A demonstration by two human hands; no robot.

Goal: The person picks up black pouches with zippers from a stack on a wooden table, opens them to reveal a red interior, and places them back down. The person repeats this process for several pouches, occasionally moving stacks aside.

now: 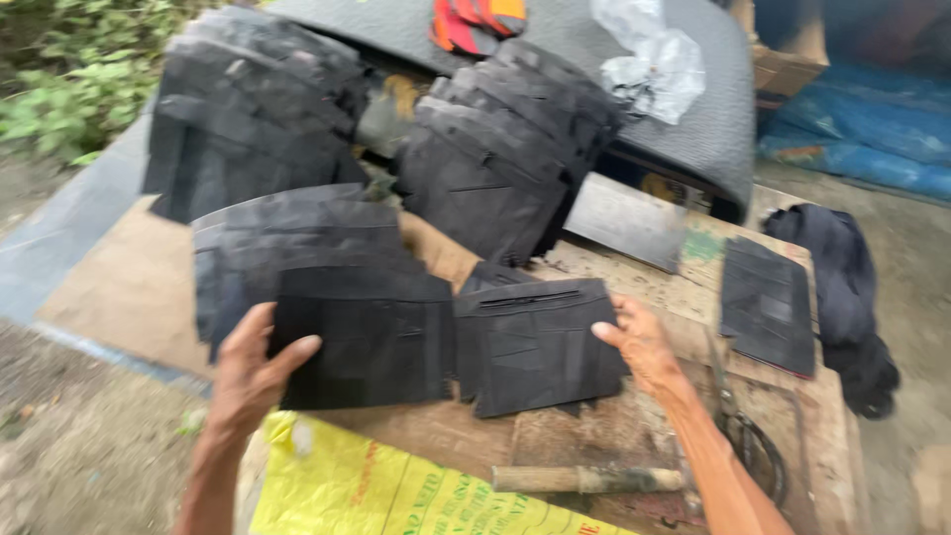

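Observation:
Two black rubber pieces lie side by side on a worn wooden board [634, 287]. My left hand [253, 372] grips the left edge of the left black piece [367, 337], thumb on top. My right hand [642, 342] holds the right edge of the right black piece [535, 342], which has a slit near its top. Behind them lie overlapping stacks of similar black pieces: one just behind my left hand [297, 243], one at the far left [253, 109], one at the middle back [505, 149].
A wooden-handled tool [589, 480] and scissors [748, 436] lie on the board near me. A yellow printed sack [396, 490] lies below. A single black piece [768, 302] and dark cloth [842, 287] sit right. Crumpled clear plastic [654, 59] rests on grey matting behind.

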